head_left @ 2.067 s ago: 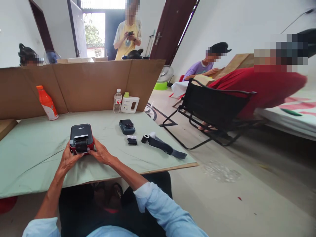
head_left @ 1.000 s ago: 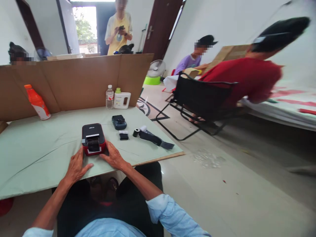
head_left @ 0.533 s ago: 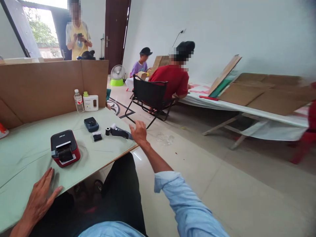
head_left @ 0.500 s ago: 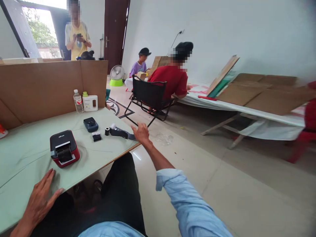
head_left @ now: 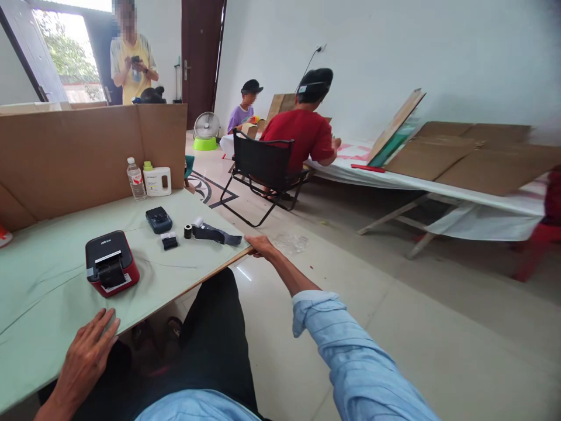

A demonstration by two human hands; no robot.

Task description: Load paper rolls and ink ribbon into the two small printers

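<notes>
My left hand [head_left: 90,345] lies flat at the near edge of the table [head_left: 52,321], fingers stretched out, holding nothing. Just beyond it stands a red and black label printer [head_left: 113,263] with a dark strip in its front slot. At the table's right corner my right hand [head_left: 262,246] is closed on the edge, its fingers partly hidden. Beside that hand lies a dark ribbon [head_left: 214,235] partly unwound from a white roll. A small black roll [head_left: 188,231], a black and white piece [head_left: 169,241] and a dark handheld device [head_left: 158,220] lie left of it.
A water bottle [head_left: 136,180] and a white jug [head_left: 158,180] stand before a cardboard screen [head_left: 87,158]. Beyond the table are a black folding chair [head_left: 263,158] with a person in red, a fan [head_left: 206,130], and a long table bearing cardboard [head_left: 477,155].
My right hand has come down from above the ribbon's end onto the table corner. The left hand has slid slightly right along the edge, its fingers closer together.
</notes>
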